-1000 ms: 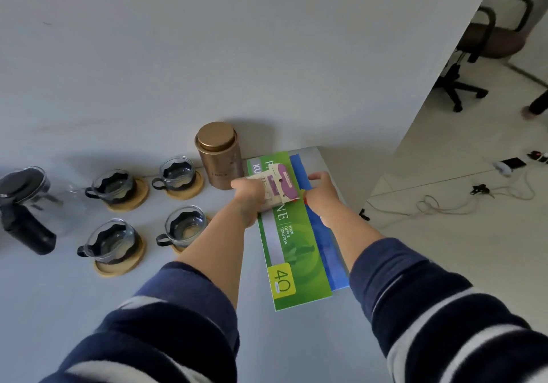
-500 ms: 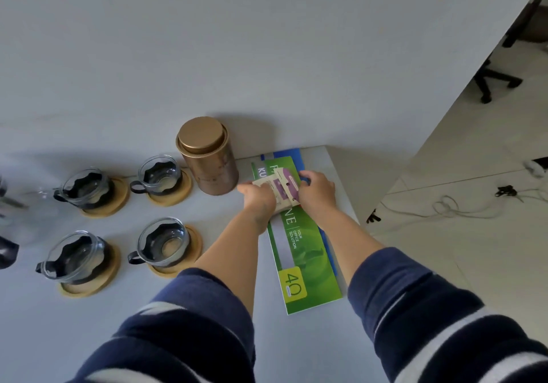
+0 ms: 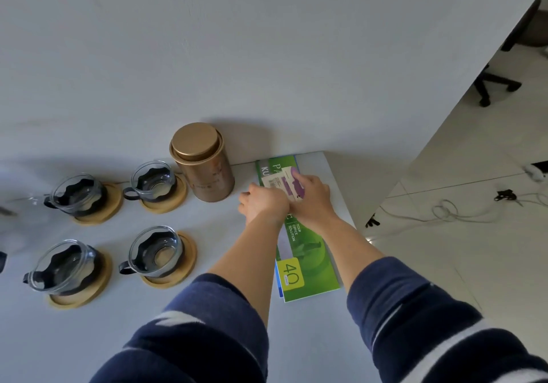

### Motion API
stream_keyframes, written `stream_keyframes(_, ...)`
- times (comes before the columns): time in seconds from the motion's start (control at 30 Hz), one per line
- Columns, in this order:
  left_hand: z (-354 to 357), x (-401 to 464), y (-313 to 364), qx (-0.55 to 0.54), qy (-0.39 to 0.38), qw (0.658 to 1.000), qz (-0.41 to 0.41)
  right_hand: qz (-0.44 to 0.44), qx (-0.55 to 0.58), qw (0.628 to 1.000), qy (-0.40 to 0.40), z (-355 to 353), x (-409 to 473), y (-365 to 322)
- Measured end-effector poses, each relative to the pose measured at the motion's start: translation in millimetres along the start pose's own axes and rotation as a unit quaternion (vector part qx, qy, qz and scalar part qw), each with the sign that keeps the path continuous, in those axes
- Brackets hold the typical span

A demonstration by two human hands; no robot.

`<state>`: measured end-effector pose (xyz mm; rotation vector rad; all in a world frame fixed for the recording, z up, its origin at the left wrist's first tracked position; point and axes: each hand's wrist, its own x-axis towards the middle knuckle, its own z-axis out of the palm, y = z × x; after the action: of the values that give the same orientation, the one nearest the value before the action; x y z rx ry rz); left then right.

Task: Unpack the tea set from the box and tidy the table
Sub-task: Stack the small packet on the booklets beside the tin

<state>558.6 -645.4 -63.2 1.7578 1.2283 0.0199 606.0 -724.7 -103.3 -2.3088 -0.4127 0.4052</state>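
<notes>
Both hands are meeting over a small stack of paper tea sachets (image 3: 286, 185), flat cream-and-purple packets fanned slightly against each other. The right hand (image 3: 311, 197) is gripping them from the right, its fingers closed around the packets' edge, while the left hand (image 3: 265, 204) is pressing in from the left with its fingers curled tight against the stack. The sachets are hovering just above the far end of a glossy green folder (image 3: 308, 249), a long flat rectangle printed with white lettering and a yellow square reading "40", lying on a blue folder (image 3: 278, 286) of which only a thin edge is showing. Both folders are sitting at the far right corner of the smooth pale grey table (image 3: 207, 264).

Just left of the hands, a cylindrical tea tin (image 3: 203, 163) is standing upright, brushed gold metal with a round, flat lid. Beyond it, four glass teacups are sitting in two rows, each clear bowl cradled in a dark wavy-edged holder with a loop handle, each on a round bamboo coaster: the far right cup (image 3: 154, 181), the far left cup (image 3: 77, 194), the near right cup (image 3: 155, 252) and the near left cup (image 3: 63, 267). The person's sleeves (image 3: 207, 332) are soft navy knit with white stripes, pushed up the forearms. To the right, a tiled floor (image 3: 444, 264) is carrying loose pale cables (image 3: 450, 212) and the base of an office chair (image 3: 495, 81).
</notes>
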Motion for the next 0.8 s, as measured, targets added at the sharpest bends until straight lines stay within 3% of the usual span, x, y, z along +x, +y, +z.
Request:
stream_keyframes(0.2, 1, 2, -18, 0.015, -0.008, 0.996, 0.083, 0.022, -0.078, 0.997, 0.003, 1, 16, -11)
stream_keyframes(0.37, -7, 8, -26, -0.007, -0.040, 0.994, 0.097, 0.059, -0.109, 0.992, 0.001, 1, 32, -27)
stream_keyframes(0.5, -18, 6, -29, -0.057, -0.106, 0.990, 0.080, 0.062, -0.073, 0.995, -0.012, -3, 31, -30)
stream_keyframes(0.6, -22, -5, -31, -0.040, -0.086, 0.994, 0.054, 0.096, 0.020, 0.995, 0.036, -11, 12, -28)
stream_keyframes(0.8, -16, -40, -45, -0.005, -0.078, 0.996, -0.030, 0.170, -0.009, 0.984, 0.050, -10, -56, -12)
